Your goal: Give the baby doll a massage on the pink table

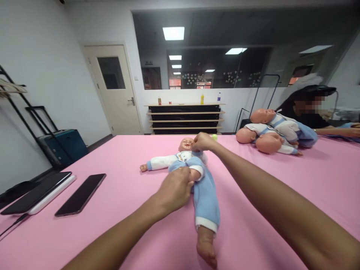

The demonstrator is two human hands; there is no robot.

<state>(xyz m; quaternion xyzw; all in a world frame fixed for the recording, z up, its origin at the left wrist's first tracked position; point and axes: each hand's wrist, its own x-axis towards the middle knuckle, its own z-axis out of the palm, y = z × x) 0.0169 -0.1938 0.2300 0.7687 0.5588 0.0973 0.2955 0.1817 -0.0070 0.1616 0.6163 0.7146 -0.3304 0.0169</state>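
Observation:
A baby doll (206, 195) in a white and light blue outfit lies on its back, head away from me. One of its arms stretches out to the left, and one leg points toward me. My left hand (177, 189) is closed around the doll's other leg, which is bent up over its belly; the foot is hidden in my fingers. Beside the doll's head (186, 144), at the shoulder, my right hand (204, 142) is closed with fingertips pinched together. What those fingertips hold is too hidden to tell.
A pink cloth (135, 225) covers the table. On the left lie a phone (81, 195) and a dark device on a white slab (39, 191). Several similar dolls (270, 133) are piled at the right, near another person (306, 101). A small green object (214, 137) sits at the far edge.

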